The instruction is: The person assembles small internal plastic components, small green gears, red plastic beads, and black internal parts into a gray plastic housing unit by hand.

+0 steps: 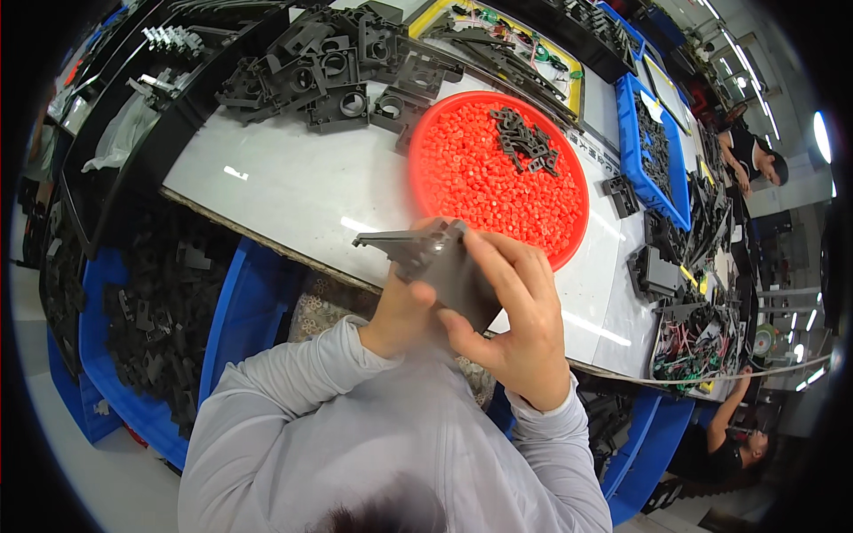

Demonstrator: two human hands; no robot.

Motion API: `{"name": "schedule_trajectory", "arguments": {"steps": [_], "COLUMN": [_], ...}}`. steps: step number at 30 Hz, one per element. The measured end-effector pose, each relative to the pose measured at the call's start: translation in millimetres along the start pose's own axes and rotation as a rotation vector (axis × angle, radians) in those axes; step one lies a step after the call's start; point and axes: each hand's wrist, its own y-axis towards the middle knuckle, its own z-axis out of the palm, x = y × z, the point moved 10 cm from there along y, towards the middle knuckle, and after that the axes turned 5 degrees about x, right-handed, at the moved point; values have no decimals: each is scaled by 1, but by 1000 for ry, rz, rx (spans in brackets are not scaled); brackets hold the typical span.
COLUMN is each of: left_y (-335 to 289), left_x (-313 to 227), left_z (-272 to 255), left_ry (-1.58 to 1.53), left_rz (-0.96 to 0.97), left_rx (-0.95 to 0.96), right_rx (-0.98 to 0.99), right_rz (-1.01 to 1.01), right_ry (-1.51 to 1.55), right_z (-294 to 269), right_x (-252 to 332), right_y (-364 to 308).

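Close in front of my chest, a dark grey moulded plastic part (pixel 458 277) with a long pointed arm sticking out to the left is held up off the table. My left hand (pixel 402 311) grips it from the left and below, the thumb against its side; the other fingers are mostly hidden behind it. My right hand (pixel 520 311) has its thumb and fingers closed on the right edge. Just beyond the part stands a round red tray (pixel 579 233) full of small red plastic caps (pixel 484 191). Small black clips (pixel 526 140) lie heaped on the caps.
Dark plastic housings (pixel 333 75) are piled at the far left of the white table (pixel 258 195). Blue crates (pixel 233 306) of dark parts stand below its edge. At right are a blue bin (pixel 680 200) and coloured wires (pixel 697 351). Two people work farther right.
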Motion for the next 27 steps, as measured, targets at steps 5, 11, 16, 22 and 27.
{"name": "schedule_trajectory", "arguments": {"steps": [5,11,16,22,27], "left_y": [4,6,3,-1,-3], "left_x": [-22,-17,-15,-10,-11], "left_z": [7,11,4,-3,-3], "left_ry": [84,176,195,65,84], "left_rz": [63,21,-15,-38,-72], "left_rx": [40,46,-15,-7,-32], "right_rx": [-52,-159,-230,-275,-286], "right_rz": [57,29,-25,-26,-16], "right_ry": [206,211,240,301,342], "right_z": [-1,-2,-10,-9,-10], "right_x": [-16,-22,-20,-23,-26], "right_y": [-20,-25,-25,-27,-28]}}
